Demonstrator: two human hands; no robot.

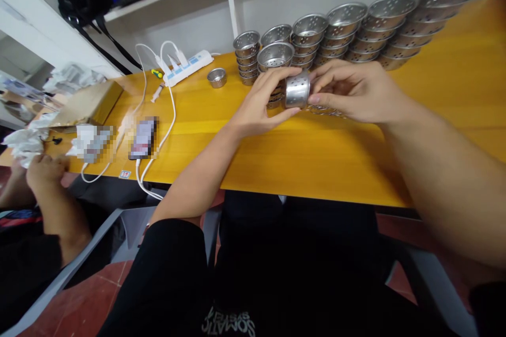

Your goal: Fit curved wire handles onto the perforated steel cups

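Both my hands hold one small perforated metal cup on its side above the yellow table. My left hand grips it from the left, thumb below and fingers over the top. My right hand pinches its right end with the fingertips. Just behind the cup stands a short stack of the same metal cups. Something metallic lies partly hidden under my right hand.
Several stacks of perforated metal bowls line the table's back edge. A single small cup, a white power strip with cables, a phone and a cardboard box lie to the left. Another person's hand rests at the far left.
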